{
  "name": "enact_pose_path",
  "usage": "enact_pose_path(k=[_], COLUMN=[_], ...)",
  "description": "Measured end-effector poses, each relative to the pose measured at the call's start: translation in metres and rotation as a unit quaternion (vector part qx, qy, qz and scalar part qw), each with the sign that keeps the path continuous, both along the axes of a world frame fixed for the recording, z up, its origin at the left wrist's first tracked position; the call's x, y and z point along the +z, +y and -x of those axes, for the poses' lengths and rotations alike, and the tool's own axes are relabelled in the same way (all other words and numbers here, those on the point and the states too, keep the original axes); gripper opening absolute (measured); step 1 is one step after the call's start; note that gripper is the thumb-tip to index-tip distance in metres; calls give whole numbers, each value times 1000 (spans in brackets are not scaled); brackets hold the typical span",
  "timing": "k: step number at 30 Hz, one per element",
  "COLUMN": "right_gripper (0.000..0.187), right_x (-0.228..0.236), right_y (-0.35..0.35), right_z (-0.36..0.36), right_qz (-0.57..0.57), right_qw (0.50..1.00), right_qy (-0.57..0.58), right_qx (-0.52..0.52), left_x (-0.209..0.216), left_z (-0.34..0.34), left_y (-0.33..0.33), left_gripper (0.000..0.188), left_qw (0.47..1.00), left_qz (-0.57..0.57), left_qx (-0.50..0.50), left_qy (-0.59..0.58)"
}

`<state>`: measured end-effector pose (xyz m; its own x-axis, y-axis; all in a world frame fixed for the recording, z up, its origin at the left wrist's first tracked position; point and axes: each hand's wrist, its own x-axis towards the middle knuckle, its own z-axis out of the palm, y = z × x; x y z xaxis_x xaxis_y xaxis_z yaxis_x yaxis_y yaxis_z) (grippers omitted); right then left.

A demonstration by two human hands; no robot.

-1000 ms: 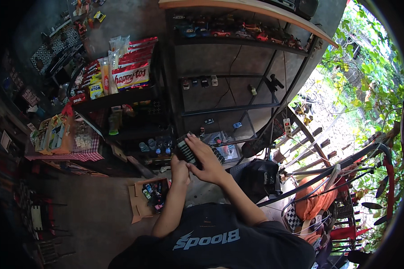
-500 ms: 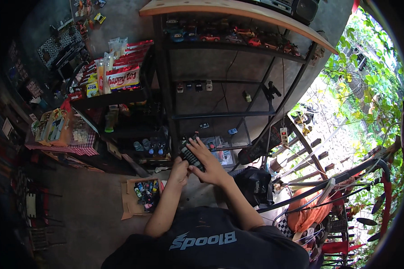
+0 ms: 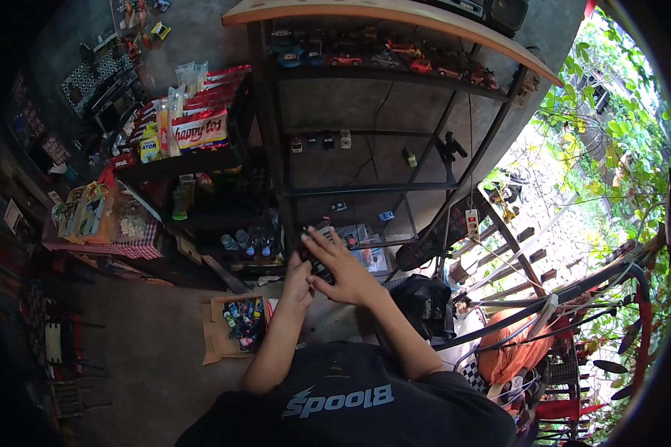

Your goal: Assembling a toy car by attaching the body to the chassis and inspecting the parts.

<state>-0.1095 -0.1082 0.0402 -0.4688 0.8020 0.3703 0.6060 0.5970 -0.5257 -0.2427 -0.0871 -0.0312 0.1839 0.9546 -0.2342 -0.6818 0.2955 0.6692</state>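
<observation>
- A dark, light-striped object (image 3: pixel 320 269) sits between the two hands, in front of the lower part of a shelf rack; the fingers cover much of it, so its full shape cannot be told.
- The left hand (image 3: pixel 299 282) is curled into a fist and clamped on the object's near left end.
- The right hand (image 3: pixel 341 270) is open and lies flat over the object, its fingers pointing far and left, its thumb reaching toward the left hand.
- The object's bare part shows pale bands across a dark ground; whether it is soft or stiff cannot be told.
- Near and left of the hands, an open cardboard box (image 3: pixel 215 340) stands on the floor (image 3: pixel 153 357), with small toy cars (image 3: pixel 232 316) jumbled inside.
- Beyond the hands rises the dark shelf rack (image 3: pixel 365 189), carrying more toy cars in rows under a wooden top (image 3: pixel 380 11).
- To the left are a rack of snack packets (image 3: pixel 200 130) and a surface with a red checked cloth (image 3: pixel 138 251).
- To the right lie a black bag (image 3: pixel 423 304) and an orange bundle (image 3: pixel 511 349).
</observation>
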Motion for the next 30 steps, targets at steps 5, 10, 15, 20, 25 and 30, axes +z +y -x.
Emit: enact_pose_path(k=[5, 10, 15, 20, 25, 30], right_gripper=[79, 82, 85, 77, 76, 78], right_x=[10, -6, -18, 1, 25, 11], right_y=[19, 17, 14, 23, 12, -1], right_z=[6, 32, 44, 46, 71, 92], right_qz=[70, 63, 131, 185, 136, 24], right_qw=[992, 986, 955, 935, 944, 976], right_qy=[100, 149, 260, 285, 273, 193], right_qx=[-17, -39, -50, -102, -121, -93], left_x=[23, 12, 32, 17, 13, 44], left_z=[-2, 12, 21, 36, 54, 74], left_y=[2, 10, 11, 2, 11, 24], left_gripper=[40, 17, 21, 31, 32, 25], left_qw=[997, 985, 959, 936, 960, 937], left_qz=[-33, -76, -156, -212, -206, -235], left_qx=[25, 114, 169, 96, 60, 156], left_qy=[63, 106, 165, 264, 182, 209])
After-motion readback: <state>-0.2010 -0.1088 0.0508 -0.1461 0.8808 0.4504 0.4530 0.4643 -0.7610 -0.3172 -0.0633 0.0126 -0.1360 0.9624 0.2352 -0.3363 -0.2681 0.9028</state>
